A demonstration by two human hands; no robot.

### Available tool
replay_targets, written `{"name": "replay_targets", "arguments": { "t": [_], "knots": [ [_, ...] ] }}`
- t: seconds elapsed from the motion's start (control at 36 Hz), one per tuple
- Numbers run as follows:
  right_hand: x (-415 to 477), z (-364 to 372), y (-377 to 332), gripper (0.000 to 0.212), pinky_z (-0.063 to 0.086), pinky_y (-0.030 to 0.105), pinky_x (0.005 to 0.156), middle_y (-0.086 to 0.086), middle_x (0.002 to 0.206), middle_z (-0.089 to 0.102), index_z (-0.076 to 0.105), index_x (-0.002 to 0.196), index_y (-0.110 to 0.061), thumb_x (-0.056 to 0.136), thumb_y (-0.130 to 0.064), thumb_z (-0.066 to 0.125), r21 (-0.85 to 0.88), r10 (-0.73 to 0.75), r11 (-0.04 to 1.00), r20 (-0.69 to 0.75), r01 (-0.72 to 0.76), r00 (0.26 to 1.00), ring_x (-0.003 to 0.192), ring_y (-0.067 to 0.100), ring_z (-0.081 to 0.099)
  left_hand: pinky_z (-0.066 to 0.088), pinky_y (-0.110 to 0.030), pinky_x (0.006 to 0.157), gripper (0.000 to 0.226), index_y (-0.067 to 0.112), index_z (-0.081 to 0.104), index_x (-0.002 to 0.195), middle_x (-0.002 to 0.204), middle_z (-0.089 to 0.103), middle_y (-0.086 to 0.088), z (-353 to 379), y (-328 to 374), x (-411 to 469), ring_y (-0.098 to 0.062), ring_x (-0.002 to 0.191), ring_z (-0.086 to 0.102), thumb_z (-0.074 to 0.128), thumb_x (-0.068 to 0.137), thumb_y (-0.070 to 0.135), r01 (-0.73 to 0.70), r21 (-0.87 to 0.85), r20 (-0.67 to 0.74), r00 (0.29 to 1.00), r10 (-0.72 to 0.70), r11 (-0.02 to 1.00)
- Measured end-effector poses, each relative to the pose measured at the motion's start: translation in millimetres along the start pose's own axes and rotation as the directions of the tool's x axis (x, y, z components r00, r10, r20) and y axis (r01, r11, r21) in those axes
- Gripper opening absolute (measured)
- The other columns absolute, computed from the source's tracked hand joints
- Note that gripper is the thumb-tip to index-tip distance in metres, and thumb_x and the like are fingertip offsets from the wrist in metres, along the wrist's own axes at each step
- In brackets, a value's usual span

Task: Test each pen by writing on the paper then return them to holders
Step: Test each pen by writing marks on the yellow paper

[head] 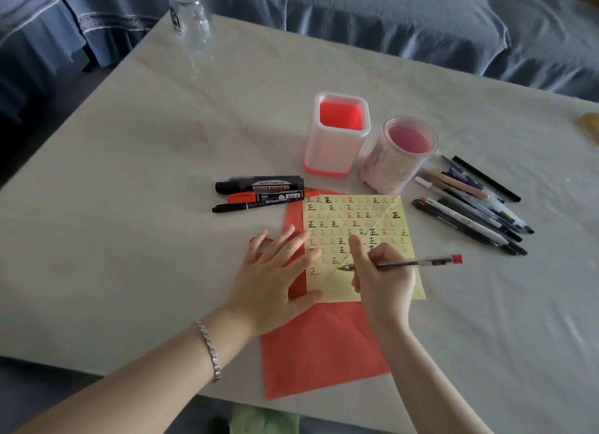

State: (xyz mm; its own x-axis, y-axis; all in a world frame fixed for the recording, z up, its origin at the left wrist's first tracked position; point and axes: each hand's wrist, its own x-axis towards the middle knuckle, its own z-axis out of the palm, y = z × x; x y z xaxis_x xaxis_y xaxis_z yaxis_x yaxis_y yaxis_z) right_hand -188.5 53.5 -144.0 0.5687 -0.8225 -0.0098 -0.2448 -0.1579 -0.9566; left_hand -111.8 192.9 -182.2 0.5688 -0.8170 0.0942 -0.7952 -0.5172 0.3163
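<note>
Pinching grip of the right hand [382,281] is holding a red-capped pen [418,263] close to its nib, which is meeting the yellow paper [334,286] toward the near edge of the table [129,239]. The left hand [275,271], fingers spread flat, is pressing the sheet's left margin. Judged best: hold that pressure steady and write in a blank cell, clear of existing marks.
</note>
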Motion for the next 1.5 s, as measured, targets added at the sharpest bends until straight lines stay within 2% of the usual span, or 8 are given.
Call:
{"name": "replay_targets", "arguments": {
  "t": [0.08, 0.14, 0.22, 0.33, 0.78, 0.97, 1.25, 1.5],
  "knots": [
    [1, 11, 10, 0.045, 0.036, 0.027, 0.047, 0.014, 0.042, 0.049, 0.042, 0.049, -0.004, 0.081, -0.021, 0.067, -0.051, -0.001, 0.999, -0.033, -0.001, 0.999, 0.043, 0.016, 0.043, 0.008, -0.045, 0.109, 0.056, 0.033, 0.048, 0.127, 0.144, 0.042, 0.0, 1, 1, 0, -0.022, 0.137, 0.028, 0.037, 0.081, 0.064, 0.022, 0.0, -0.005, 1.0, -0.022, 1.0],
    [2, 17, 16, 0.046, 0.034, 0.025, 0.047, -0.005, 0.037, 0.043, 0.038, 0.045, -0.014, 0.082, -0.015, 0.065, -0.076, -0.001, 0.997, -0.059, -0.003, 0.998, 0.042, 0.01, 0.04, 0.006, -0.045, 0.11, 0.056, 0.034, 0.048, 0.126, 0.145, 0.04, 0.001, 1, 1, 0, -0.021, 0.138, 0.025, 0.038, 0.08, 0.064, 0.028, -0.015, -0.008, 1.0, -0.028, 1.0],
    [1, 23, 23, 0.048, 0.03, 0.016, 0.045, -0.009, 0.036, 0.041, 0.034, 0.045, -0.021, 0.081, -0.009, 0.063, -0.128, -0.066, 0.99, -0.064, 0.057, 0.996, 0.04, 0.006, 0.036, 0.003, -0.044, 0.111, 0.058, 0.033, 0.052, 0.125, 0.145, 0.039, 0.002, 1, 0, 0, -0.02, 0.139, 0.023, 0.039, 0.078, 0.064, 0.028, -0.037, -0.026, 0.999, -0.029, 0.999],
    [1, 26, 28, 0.036, 0.034, 0.023, 0.049, -0.006, 0.04, 0.037, 0.034, 0.046, -0.021, 0.074, -0.02, 0.058, -0.147, -0.155, 0.979, -0.071, 0.143, 0.985, 0.044, 0.009, 0.036, 0.004, -0.045, 0.111, 0.059, 0.03, 0.055, 0.123, 0.144, 0.041, 0.001, 3, 0, 1, -0.019, 0.138, 0.022, 0.042, 0.077, 0.063, 0.03, -0.062, -0.055, 0.998, -0.034, 0.998],
    [2, 28, 36, 0.03, 0.029, 0.009, 0.045, -0.01, 0.038, 0.034, 0.039, 0.048, -0.016, 0.07, -0.035, 0.047, -0.211, -0.3, 0.935, -0.036, 0.286, 0.953, 0.042, 0.001, 0.04, 0.01, -0.047, 0.11, 0.058, 0.029, 0.055, 0.122, 0.142, 0.044, -0.001, 5, -1, 0, -0.02, 0.136, 0.026, 0.045, 0.074, 0.061, 0.026, -0.081, -0.101, 0.994, -0.034, 0.996],
    [3, 30, 39, 0.03, 0.031, 0.013, 0.047, -0.013, 0.038, 0.034, 0.04, 0.049, -0.017, 0.072, -0.035, 0.047, -0.243, -0.338, 0.916, -0.036, 0.32, 0.94, 0.049, 0.011, 0.042, 0.009, -0.047, 0.11, 0.058, 0.029, 0.053, 0.122, 0.142, 0.043, -0.001, 6, -2, 0, -0.021, 0.137, 0.027, 0.045, 0.075, 0.061, 0.02, -0.076, -0.1, 0.995, -0.027, 0.997],
    [4, 27, 40, 0.03, 0.029, 0.01, 0.046, -0.009, 0.039, 0.033, 0.04, 0.048, -0.013, 0.071, -0.029, 0.051, -0.227, -0.268, 0.942, -0.065, 0.247, 0.961, 0.043, 0.004, 0.041, 0.008, -0.046, 0.111, 0.059, 0.028, 0.055, 0.123, 0.142, 0.044, -0.001, 6, -2, 0, -0.02, 0.137, 0.026, 0.045, 0.074, 0.06, 0.023, -0.088, -0.097, 0.995, -0.032, 0.996],
    [4, 27, 37, 0.03, 0.025, 0.01, 0.042, -0.009, 0.036, 0.025, 0.028, 0.046, -0.027, 0.066, -0.026, 0.05, -0.209, -0.303, 0.933, -0.023, 0.292, 0.953, 0.04, 0.004, 0.034, 0.009, -0.047, 0.11, 0.06, 0.028, 0.054, 0.124, 0.143, 0.043, -0.001, 5, -1, 0, -0.019, 0.137, 0.024, 0.045, 0.075, 0.061, 0.027, -0.089, -0.088, 0.995, -0.035, 0.996]
  ]
}}
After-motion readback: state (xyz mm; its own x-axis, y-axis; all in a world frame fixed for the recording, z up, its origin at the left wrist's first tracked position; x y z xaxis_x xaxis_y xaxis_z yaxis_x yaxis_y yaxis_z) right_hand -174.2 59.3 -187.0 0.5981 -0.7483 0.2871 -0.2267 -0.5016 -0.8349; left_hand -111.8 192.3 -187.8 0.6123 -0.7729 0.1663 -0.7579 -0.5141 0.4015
